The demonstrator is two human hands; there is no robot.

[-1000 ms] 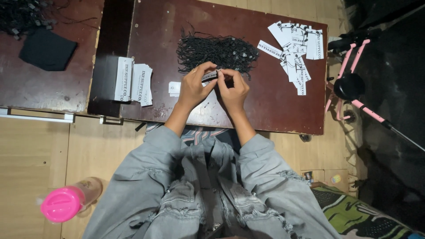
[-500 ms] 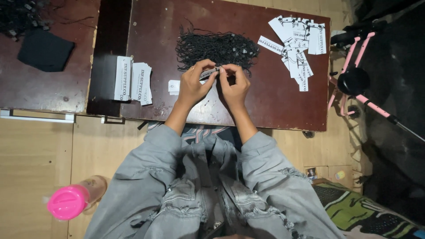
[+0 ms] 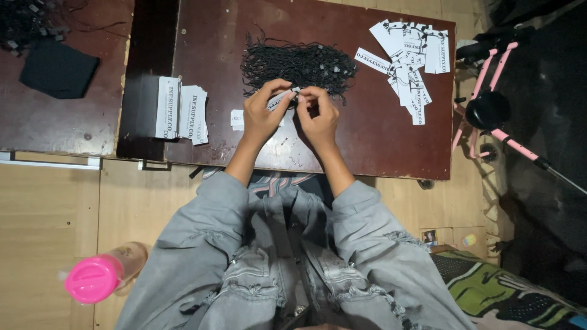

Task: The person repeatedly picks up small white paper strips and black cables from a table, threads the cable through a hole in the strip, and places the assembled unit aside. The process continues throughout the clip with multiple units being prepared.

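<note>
Both hands meet at table centre — the left hand (image 3: 260, 117) pinches a white paper tag (image 3: 278, 100), the right hand (image 3: 318, 116) pinches its end; the black cord pile (image 3: 298, 63) lies at twelve o'clock, seemingly mid-stringing.

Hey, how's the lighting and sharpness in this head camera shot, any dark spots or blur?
Head view: light is even over the dark red-brown wooden table, no glare. The left hand and right hand are sharp, pinching a small white paper tag. The tangled heap of black strings merges into a dark mass. The right edge falls into shadow around the pink metal frame.
</note>
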